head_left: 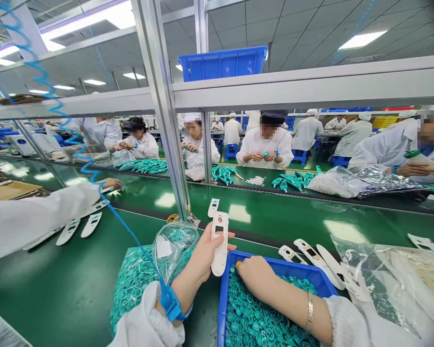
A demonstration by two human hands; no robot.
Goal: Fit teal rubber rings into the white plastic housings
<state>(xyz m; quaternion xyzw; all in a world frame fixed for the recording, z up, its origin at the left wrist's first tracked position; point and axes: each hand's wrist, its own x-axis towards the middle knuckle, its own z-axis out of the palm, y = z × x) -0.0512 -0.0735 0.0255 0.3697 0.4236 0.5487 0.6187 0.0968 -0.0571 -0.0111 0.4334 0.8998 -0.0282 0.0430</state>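
Observation:
My left hand (205, 250) is closed around a white plastic casing (221, 243), long and rounded, with a rectangular window and small holes near its upper end. A blue wrist strap with a coiled cord is on that wrist. My right hand (258, 279) reaches down into a blue bin (222, 308) filled with small teal plastic parts (255, 325). Its fingers are bent at the parts, with an orange-yellow tip at one finger; whether anything is pinched there is hidden. Left of the bin lies a clear bag of teal parts (133, 274).
More white casings (321, 260) lie right of the bin, beside clear plastic bags (394, 279). Another person's sleeve (39, 217) reaches in from the left, near other casings (91, 225). A metal post (162, 106) rises ahead. Across the green belt (260, 212), several people work at teal piles.

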